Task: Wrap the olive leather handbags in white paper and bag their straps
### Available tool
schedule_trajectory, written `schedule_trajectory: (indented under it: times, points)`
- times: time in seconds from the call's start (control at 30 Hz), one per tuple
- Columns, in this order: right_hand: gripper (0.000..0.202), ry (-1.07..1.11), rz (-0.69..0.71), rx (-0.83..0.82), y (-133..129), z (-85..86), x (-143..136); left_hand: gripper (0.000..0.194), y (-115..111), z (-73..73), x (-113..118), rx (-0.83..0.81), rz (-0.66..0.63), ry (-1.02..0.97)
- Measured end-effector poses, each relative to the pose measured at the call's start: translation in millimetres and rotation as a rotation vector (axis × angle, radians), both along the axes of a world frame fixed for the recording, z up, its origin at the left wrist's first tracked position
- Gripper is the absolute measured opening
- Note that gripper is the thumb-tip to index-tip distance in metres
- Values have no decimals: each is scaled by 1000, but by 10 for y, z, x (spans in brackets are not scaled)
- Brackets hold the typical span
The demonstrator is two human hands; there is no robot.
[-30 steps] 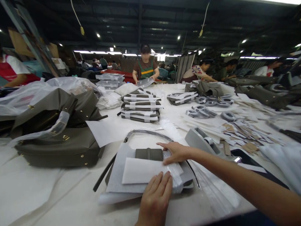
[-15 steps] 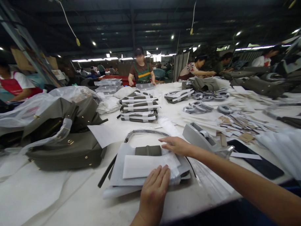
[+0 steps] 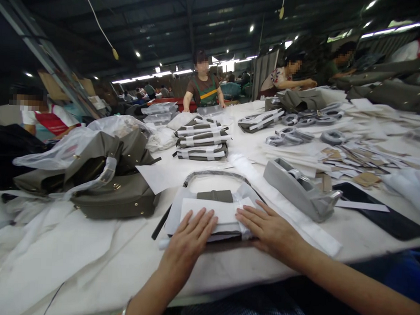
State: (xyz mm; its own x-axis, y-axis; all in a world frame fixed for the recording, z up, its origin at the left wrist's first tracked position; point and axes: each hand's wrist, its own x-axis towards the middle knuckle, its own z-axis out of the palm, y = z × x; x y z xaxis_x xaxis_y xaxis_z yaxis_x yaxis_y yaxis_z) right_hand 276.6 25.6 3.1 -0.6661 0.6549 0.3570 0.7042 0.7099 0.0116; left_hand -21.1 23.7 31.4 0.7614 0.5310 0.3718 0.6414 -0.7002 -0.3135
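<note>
A flat olive bag piece (image 3: 215,195) lies on the white table (image 3: 205,279), partly covered by white foam sheets (image 3: 194,207). A wrapped handle (image 3: 218,174) arches behind it, and a dark strap (image 3: 161,224) sticks out at the left. My left hand (image 3: 190,235) rests flat on the left part of the white sheet, fingers stretched. On the right side, my right hand (image 3: 267,226) lies with spread fingers over the sheet's edge. The underside of the bundle is hidden.
Olive bags (image 3: 115,195) stand at the left. Wrapped bundles (image 3: 203,141) are stacked behind. To the right are a grey tape dispenser (image 3: 298,188), a dark flat tray (image 3: 383,214) and brown and white scraps (image 3: 354,162). Several people work across the table.
My right hand has come down from beside the handle to the bundle's right side. My left hand has shifted left over the sheet. The right part of the wrapping is now folded in. The view has turned.
</note>
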Motion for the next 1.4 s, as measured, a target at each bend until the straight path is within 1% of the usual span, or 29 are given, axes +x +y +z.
schedule_trajectory:
  times: [0.07, 0.13, 0.2, 0.27, 0.3, 0.33, 0.37, 0.43, 0.5, 0.53, 0.57, 0.6, 0.67, 0.73, 0.8, 0.9, 1.0, 1.07, 1.13, 1.17, 1.2, 1.23, 1.27, 1.3, 1.33, 1.37, 1.4]
  points:
    - [75, -2, 8, -8, 83, 62, 68, 58, 47, 71, -200, -17, 59, 47]
    - [73, 10, 15, 1, 120, 114, 109, 58, 95, 65, -325, -50, 81, 44]
    - [64, 51, 6, 37, 69, 143, 97, 54, 131, -15, -378, -73, 71, -16]
    - [46, 157, -27, 60, -83, 146, 24, 49, 144, -125, -382, -71, 54, -104]
    - [37, 243, -48, 35, -186, 140, -33, 47, 143, -175, -376, -66, 51, -145]
    - [30, 345, -79, -35, -296, 128, -100, 46, 139, -217, -368, -60, 47, -177]
    - [25, 456, -126, -158, -400, 113, -174, 46, 133, -249, -362, -57, 42, -199]
    - [23, 676, -255, -529, -558, 80, -328, 45, 122, -282, -360, -52, 34, -216]
    - [29, 888, -354, -911, -623, 57, -474, 45, 120, -288, -372, -44, 30, -221]
    - [31, 1003, -371, -1043, -627, 54, -542, 46, 123, -286, -381, -42, 28, -222]
    - [31, 1129, -368, -1131, -619, 59, -607, 46, 127, -284, -389, -41, 26, -224]
    - [30, 1259, -360, -1182, -607, 71, -672, 46, 131, -281, -397, -42, 24, -228]
    - [28, 1513, -358, -1216, -588, 113, -805, 46, 138, -275, -409, -45, 17, -238]
    - [28, 1706, -375, -1212, -580, 163, -941, 47, 134, -270, -416, -45, 18, -256]
    - [27, 1834, -383, -1178, -569, 203, -1066, 49, 115, -273, -420, -34, 36, -277]
    - [27, 1917, -359, -1126, -522, 231, -1204, 58, 63, -300, -427, -13, 73, -298]
    - [30, 1890, -320, -1094, -458, 244, -1284, 73, 15, -353, -433, -29, 122, -294]
    - [28, 1821, -311, -1069, -422, 255, -1282, 78, 6, -390, -436, -21, 151, -297]
    - [28, 1666, -287, -1058, -391, 265, -1184, 77, 17, -420, -439, 8, 154, -309]
    - [28, 1546, -264, -1028, -374, 265, -1084, 76, 27, -431, -441, 21, 150, -315]
    - [29, 1399, -244, -952, -355, 260, -944, 75, 37, -437, -441, 33, 148, -322]
    - [29, 1232, -235, -829, -333, 248, -768, 74, 45, -440, -441, 45, 149, -331]
    - [29, 1052, -247, -663, -307, 227, -560, 73, 51, -440, -440, 56, 152, -343]
    - [29, 857, -297, -456, -279, 197, -331, 72, 55, -439, -436, 70, 154, -358]
    - [31, 674, -369, -284, -249, 159, -97, 71, 57, -436, -431, 82, 159, -378]
    - [33, 491, -462, -150, -222, 116, 126, 70, 57, -432, -424, 89, 167, -402]
    - [35, 325, -554, -64, -199, 68, 324, 70, 57, -430, -415, 91, 179, -428]
